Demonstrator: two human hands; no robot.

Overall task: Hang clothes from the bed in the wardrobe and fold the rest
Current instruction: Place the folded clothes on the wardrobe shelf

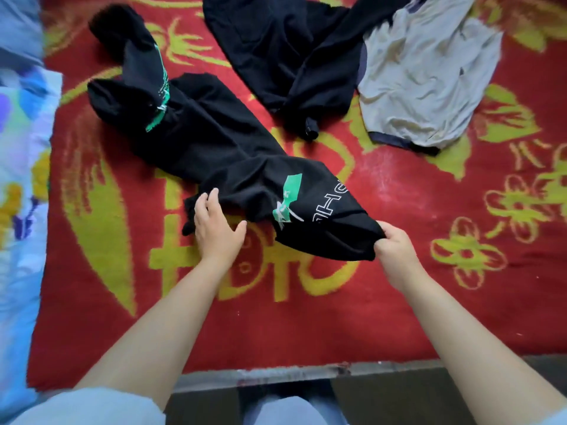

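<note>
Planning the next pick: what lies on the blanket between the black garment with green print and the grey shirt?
In the head view, a plain dark garment lies between the printed black garment and the grey shirt, overlapping the shirt's left edge.

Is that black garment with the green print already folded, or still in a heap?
Not folded: the black garment lies crumpled and twisted across the red blanket, one corner pinched by the right hand.

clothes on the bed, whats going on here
A person stands at the bed sorting clothes. Their right hand pinches the near edge of a black garment with green print, while the left hand rests open on it. A dark navy garment and a grey shirt lie crumpled further back on the red blanket.
</note>
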